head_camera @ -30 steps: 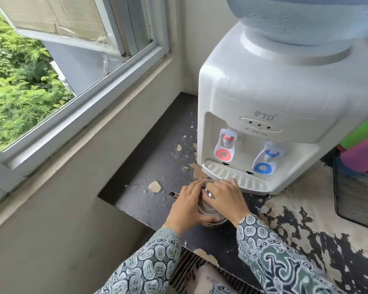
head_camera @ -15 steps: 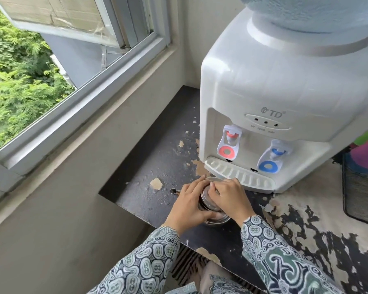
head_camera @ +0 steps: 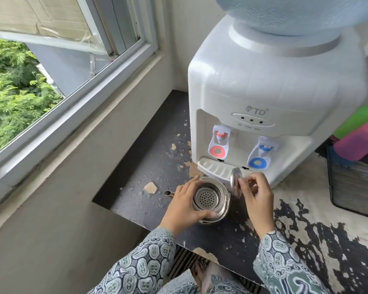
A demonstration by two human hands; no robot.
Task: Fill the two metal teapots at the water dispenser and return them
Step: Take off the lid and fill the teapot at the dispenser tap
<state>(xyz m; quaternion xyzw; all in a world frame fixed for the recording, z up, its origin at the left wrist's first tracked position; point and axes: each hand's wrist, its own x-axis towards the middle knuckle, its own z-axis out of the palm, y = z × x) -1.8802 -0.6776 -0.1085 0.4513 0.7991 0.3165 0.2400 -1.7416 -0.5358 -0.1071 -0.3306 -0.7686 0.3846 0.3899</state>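
Observation:
A small metal teapot (head_camera: 209, 199) stands on the dark worn counter (head_camera: 153, 166) in front of the white water dispenser (head_camera: 263, 85). Its top is uncovered and a perforated strainer shows inside; its spout points left. My left hand (head_camera: 184, 203) wraps around the pot's left side. My right hand (head_camera: 254, 193) holds the round metal lid (head_camera: 235, 179) tilted on edge, just right of the pot. The red tap (head_camera: 219, 143) and the blue tap (head_camera: 260, 154) hang above the drip tray (head_camera: 215, 168). Only one teapot is in view.
A window (head_camera: 62, 66) with greenery outside fills the left. A black mesh basket (head_camera: 355, 183) with green and pink containers stands right of the dispenser. The counter's front edge runs just below the pot, with peeled paint to the right.
My right hand has lifted the lid off the teapot and swung it to the right, exposing the strainer. My left hand stays on the pot.

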